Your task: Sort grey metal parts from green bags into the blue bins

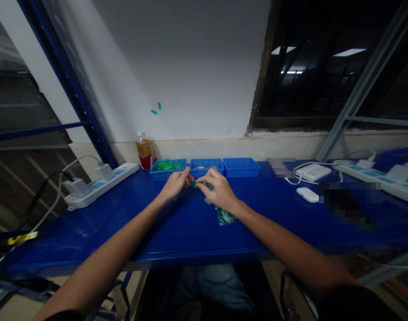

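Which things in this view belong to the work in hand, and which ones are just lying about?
Apparently for the work:
small green piece between left hand and right hand
glossy green packets
blue plastic tray of green items
blue plastic tray with small silvery pieces

Probably just lying about:
bottle with yellow-and-red label
rounded white plastic case
long white power strips

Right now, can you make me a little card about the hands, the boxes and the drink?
Left hand: fingertips close to the right hand's
Right hand: pinching a small green piece
Left box: blue, holds green stuff
Middle box: blue, small pieces inside
Right box: blue, same row
Drink: white cap, beside the left box
Table: blue
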`<state>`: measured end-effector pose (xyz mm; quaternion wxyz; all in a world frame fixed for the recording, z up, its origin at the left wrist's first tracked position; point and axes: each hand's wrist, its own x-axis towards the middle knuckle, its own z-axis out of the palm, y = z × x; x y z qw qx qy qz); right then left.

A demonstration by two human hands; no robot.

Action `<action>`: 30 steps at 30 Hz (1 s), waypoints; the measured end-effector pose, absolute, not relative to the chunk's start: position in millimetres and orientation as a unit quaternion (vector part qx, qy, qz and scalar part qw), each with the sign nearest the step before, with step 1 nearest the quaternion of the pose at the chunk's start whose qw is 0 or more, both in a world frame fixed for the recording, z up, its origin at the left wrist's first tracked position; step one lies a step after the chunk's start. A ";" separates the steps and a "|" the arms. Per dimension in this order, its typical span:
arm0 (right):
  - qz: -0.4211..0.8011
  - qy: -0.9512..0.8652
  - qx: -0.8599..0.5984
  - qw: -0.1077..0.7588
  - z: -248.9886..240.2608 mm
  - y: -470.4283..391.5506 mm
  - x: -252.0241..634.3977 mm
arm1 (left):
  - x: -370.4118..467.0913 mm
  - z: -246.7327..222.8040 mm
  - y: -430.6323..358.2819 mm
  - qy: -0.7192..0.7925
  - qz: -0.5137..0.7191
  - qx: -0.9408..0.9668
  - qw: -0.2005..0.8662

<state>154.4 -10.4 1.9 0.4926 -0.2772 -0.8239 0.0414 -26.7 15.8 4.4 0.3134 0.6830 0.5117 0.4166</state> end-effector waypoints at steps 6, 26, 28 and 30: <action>-0.028 -0.838 -0.271 0.472 4.2 0.4 169.0 | -16.1 0.1 10.7 0.456 0.404 0.583 0.538; 0.244 -0.739 -0.414 0.472 -11.6 20.3 163.3 | -6.6 3.2 -3.3 0.338 0.400 0.832 0.186; 0.156 -0.766 -0.394 0.483 -11.3 17.5 163.7 | -6.1 2.9 0.2 0.385 0.441 0.761 0.278; 0.086 -0.793 -0.360 0.484 -9.7 13.5 164.6 | -6.8 2.3 4.0 0.409 0.485 0.665 0.395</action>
